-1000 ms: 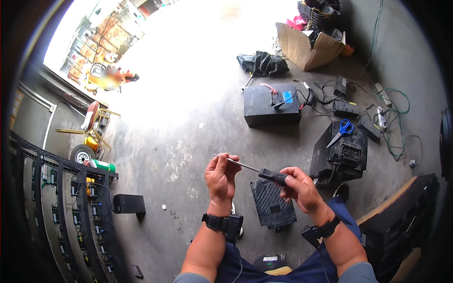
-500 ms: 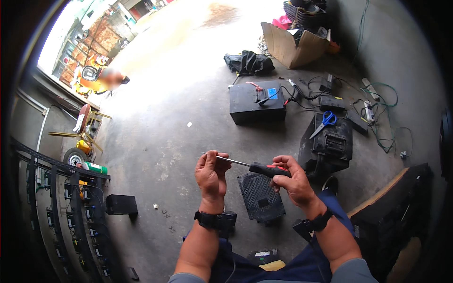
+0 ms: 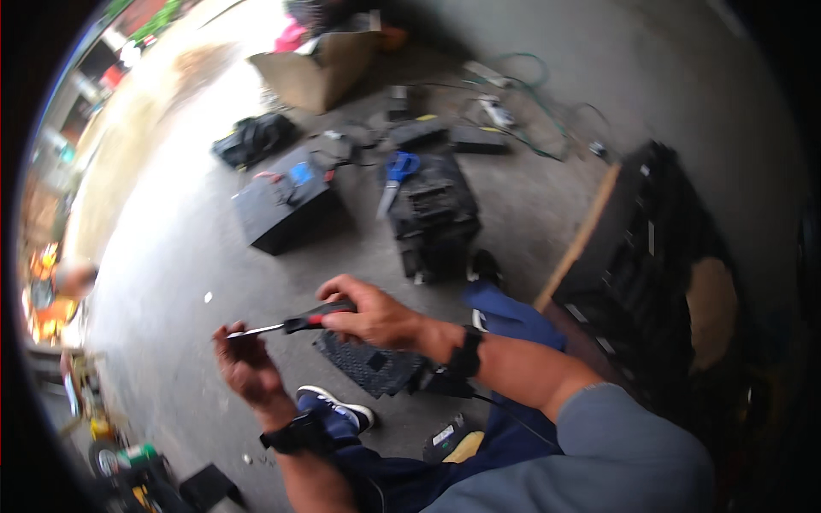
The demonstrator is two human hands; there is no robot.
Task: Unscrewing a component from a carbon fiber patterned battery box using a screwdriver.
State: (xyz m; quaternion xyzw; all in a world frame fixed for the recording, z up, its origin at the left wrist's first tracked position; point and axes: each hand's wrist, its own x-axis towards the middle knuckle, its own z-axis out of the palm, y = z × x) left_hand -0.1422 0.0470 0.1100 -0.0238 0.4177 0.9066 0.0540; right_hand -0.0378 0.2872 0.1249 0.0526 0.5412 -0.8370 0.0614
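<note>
A screwdriver (image 3: 296, 325) with a black-and-red handle and a metal shaft is held up in front of me, pointing left. My right hand (image 3: 380, 318) is closed around its handle. At the shaft's tip, the fingers of my left hand (image 3: 250, 369) are pinched together; blur hides whether a small part is there too. Below the screwdriver, a black textured plate (image 3: 376, 366) lies on the floor between my legs, partly covered by my right hand and forearm.
Ahead stand a black box with a handle (image 3: 438, 201) carrying blue scissors (image 3: 398, 175), and another black box (image 3: 295, 209). Cables and power strips (image 3: 496, 111) lie behind. An open carton (image 3: 312, 75) is farther off. Black bulky items (image 3: 641, 282) are at right; a person (image 3: 60, 286) is far left.
My view has swung to the right, so the boxes and carton sit farther left. Both hands still hold the screwdriver, now lower left in the picture.
</note>
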